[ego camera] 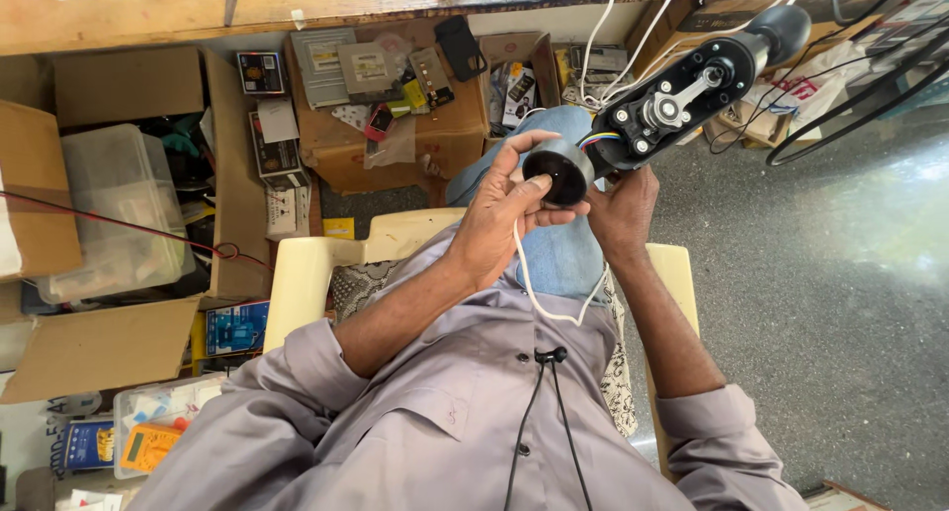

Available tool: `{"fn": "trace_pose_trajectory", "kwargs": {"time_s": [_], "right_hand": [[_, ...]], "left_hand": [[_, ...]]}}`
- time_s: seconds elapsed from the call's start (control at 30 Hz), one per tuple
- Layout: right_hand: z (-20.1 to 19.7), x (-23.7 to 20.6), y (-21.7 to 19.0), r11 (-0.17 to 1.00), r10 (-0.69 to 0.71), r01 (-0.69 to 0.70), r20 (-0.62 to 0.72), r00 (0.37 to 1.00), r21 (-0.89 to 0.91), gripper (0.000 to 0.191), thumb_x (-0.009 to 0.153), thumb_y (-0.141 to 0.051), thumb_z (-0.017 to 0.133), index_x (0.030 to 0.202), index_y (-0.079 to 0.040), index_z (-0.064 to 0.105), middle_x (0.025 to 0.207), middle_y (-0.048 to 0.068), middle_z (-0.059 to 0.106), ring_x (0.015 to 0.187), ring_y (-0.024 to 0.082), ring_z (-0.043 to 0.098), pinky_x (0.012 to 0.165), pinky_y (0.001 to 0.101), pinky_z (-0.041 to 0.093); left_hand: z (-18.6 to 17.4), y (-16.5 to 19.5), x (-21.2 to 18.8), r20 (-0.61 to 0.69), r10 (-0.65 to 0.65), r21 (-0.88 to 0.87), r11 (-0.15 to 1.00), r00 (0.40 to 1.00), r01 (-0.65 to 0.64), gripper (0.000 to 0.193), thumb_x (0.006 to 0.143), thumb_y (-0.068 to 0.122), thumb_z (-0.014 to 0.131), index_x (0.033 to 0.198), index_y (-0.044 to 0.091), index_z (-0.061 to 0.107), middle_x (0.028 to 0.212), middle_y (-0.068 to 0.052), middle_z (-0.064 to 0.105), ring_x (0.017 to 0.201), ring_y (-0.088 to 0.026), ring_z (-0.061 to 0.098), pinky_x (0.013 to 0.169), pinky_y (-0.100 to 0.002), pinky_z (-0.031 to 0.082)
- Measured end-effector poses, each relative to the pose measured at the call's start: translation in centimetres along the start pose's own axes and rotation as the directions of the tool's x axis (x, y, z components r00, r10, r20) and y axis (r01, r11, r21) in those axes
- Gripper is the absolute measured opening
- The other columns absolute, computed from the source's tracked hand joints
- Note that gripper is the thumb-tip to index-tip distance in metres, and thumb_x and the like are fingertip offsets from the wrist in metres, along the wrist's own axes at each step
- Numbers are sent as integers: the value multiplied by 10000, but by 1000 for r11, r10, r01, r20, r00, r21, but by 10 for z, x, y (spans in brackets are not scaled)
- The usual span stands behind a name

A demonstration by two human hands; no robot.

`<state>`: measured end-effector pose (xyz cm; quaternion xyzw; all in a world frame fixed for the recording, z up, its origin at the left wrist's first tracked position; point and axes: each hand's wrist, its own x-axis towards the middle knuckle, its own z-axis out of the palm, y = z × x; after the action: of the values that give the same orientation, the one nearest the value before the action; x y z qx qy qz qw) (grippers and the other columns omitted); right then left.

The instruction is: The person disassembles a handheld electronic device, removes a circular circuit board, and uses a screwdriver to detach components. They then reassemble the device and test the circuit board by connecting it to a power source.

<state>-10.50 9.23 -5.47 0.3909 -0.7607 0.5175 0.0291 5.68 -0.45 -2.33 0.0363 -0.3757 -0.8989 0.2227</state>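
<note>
Fingers of the left hand [504, 214] curl around the black motor assembly [672, 101] above the chair [306, 274]; right hand [623, 210] clamps beneath it. 1 careless tug might snap the coloured wires [605, 137].

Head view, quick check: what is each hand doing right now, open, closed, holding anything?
Left hand: closed on the round black cap, fingers around its rim.
Right hand: gripping the black motor housing from below; fingers mostly hidden.
</note>
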Motion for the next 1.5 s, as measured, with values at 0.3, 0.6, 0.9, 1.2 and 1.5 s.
{"fn": "trace_pose_trajectory", "kwargs": {"time_s": [0.3,0.6,0.9,1.2,1.5], "right_hand": [[0,-1,4,999,13,-14,20,1000,52,384,846,-92,847,1128,36,620,1044,139,739,955,215,749,829,334,605],[0,-2,2,999,19,-20,27,999,45,382,873,-64,814,1172,38,599,1073,148,737,996,225,759,844,348,620],[0,-2,4,1000,3,-3,36,999,10,425,869,-90,863,1172,36,592,1085,159,723,1015,245,757,867,344,626],[-1,0,4,999,-33,34,30,999,-15,450,882,-161,889,1160,40,598,1035,161,735,952,247,767,829,353,611],[0,-1,1,999,-44,44,31,999,3,449,883,-139,868,1173,45,578,1061,165,734,995,255,772,876,353,633]], "left_hand": [[11,11,-9,34,-47,7,999,998,47,522,1124,82,413,1617,192,280,1232,-96,639,1139,-283,710,1010,-378,588],[17,13,-16,45,-43,-67,997,998,46,569,1111,56,376,1650,197,264,1282,-106,646,1167,-270,697,1041,-397,556],[2,-5,-6,-45,19,-97,995,999,-23,453,1113,72,400,1553,164,339,1236,-147,655,1036,-300,728,892,-366,612],[-3,-4,-4,-35,11,-116,993,999,-15,485,1111,95,423,1584,149,331,1238,-139,641,1045,-278,730,932,-359,608],[-10,-11,-4,-46,44,-106,993,998,-49,450,1110,125,460,1545,139,346,1221,-144,659,973,-239,720,874,-352,601]]}}
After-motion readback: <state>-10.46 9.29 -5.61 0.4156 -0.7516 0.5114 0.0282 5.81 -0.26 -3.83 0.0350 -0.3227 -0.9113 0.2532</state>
